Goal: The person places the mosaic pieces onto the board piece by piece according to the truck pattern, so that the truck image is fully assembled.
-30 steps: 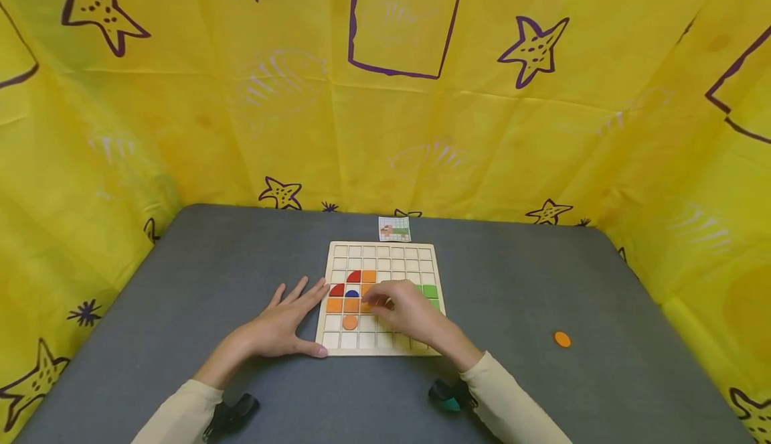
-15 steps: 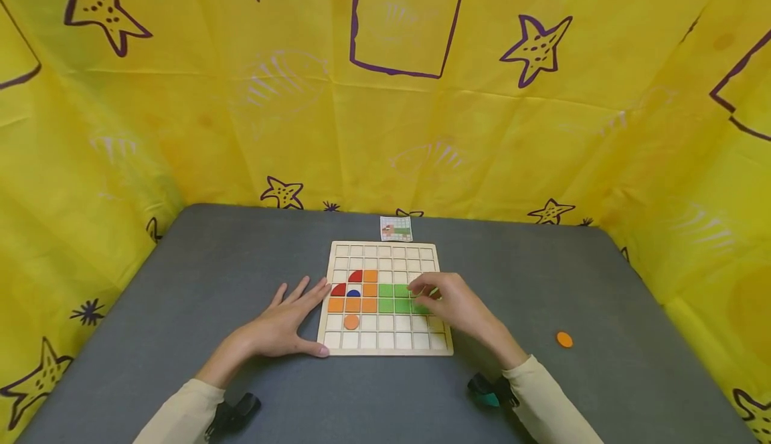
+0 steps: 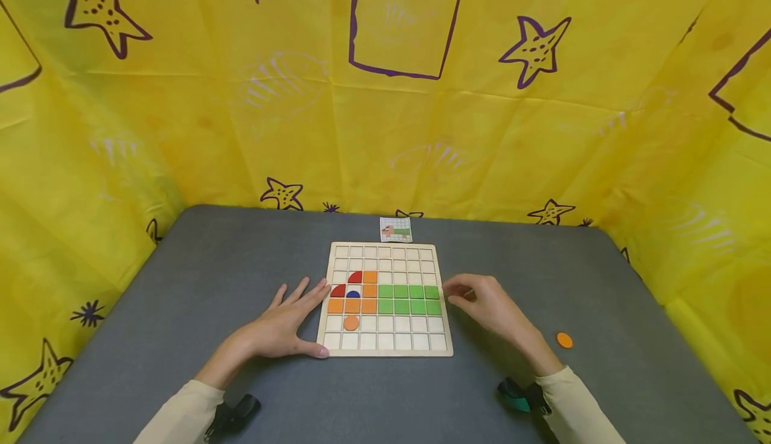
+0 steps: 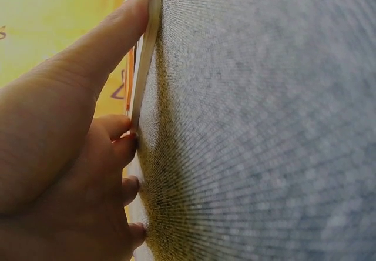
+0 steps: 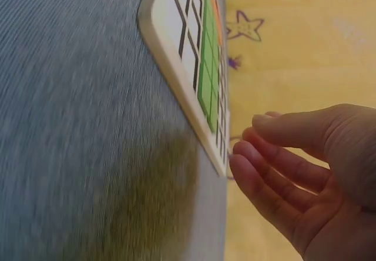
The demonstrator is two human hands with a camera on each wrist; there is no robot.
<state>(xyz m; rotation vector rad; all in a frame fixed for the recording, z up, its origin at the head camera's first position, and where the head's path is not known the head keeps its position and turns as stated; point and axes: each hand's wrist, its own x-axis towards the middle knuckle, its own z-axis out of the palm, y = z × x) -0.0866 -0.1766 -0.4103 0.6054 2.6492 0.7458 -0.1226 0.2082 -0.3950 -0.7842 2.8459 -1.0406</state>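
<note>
A wooden grid board (image 3: 385, 345) lies on the table. Two rows of green square tiles (image 3: 409, 299) reach its right side. Left of them sit orange squares (image 3: 352, 306), two red quarter-circle pieces (image 3: 356, 277), a blue half-circle (image 3: 353, 294) and an orange disc (image 3: 351, 323). My left hand (image 3: 280, 329) is spread, with thumb tip and index fingertip on the board's left rim; the left wrist view shows that thumb (image 4: 94, 43) against the edge. Just off the right rim hovers my right hand (image 3: 484, 305), fingers loosely bent, nothing between them in the right wrist view.
Behind the board lies a small printed card (image 3: 395, 230) with a coloured grid picture. A loose orange disc (image 3: 564, 340) rests on the grey table (image 3: 602, 283) at the right. Yellow patterned cloth (image 3: 385, 129) hangs around the table's back and sides.
My right hand has moved rightward from the board's middle, across the green tiles, to outside its right rim, uncovering the tiles. My left hand stays at the left edge.
</note>
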